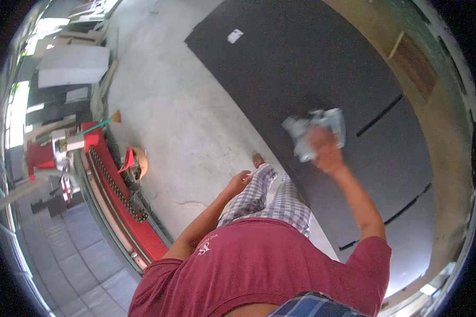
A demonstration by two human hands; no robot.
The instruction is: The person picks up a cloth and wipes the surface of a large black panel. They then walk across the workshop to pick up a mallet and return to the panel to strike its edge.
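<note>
My right hand, smeared by motion, presses on a crumpled light grey-blue cloth with its fingers closed over it. The cloth lies on a large black tabletop with a smooth surface. Beside my thigh hangs my left hand, its fingers loosely bent and apart, with nothing visible in it. Thin dark strips run across the right part of the black surface.
A small white card-like piece rests near the table's far end. Bare concrete floor lies to my left. Beyond it stands a long red machine with a cable chain, and a pale panel farther off.
</note>
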